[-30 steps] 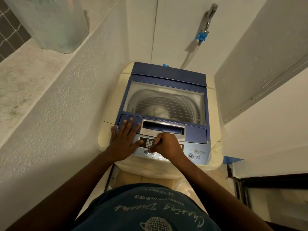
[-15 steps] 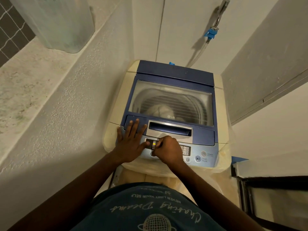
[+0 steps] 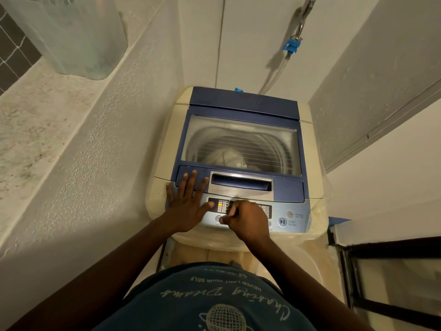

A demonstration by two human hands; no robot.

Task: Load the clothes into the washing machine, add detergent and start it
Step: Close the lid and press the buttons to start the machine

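White textured walls [image 3: 100, 144] are hemming in the blue top-loading washing machine [image 3: 241, 163], its glass lid [image 3: 241, 142] lying closed over pale clothes [image 3: 222, 156] in the drum. Left hand [image 3: 188, 206] is lying flat, fingers spread, beside the control panel [image 3: 274, 215]; right hand [image 3: 248, 220] is curling closed, pressing its buttons.

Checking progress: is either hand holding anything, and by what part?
Nothing is held. The left hand lies flat on the washing machine; the right hand presses its control panel.

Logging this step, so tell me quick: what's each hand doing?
Left hand: open, flat on the washer.
Right hand: curled, holding nothing, fingertip at the panel buttons.
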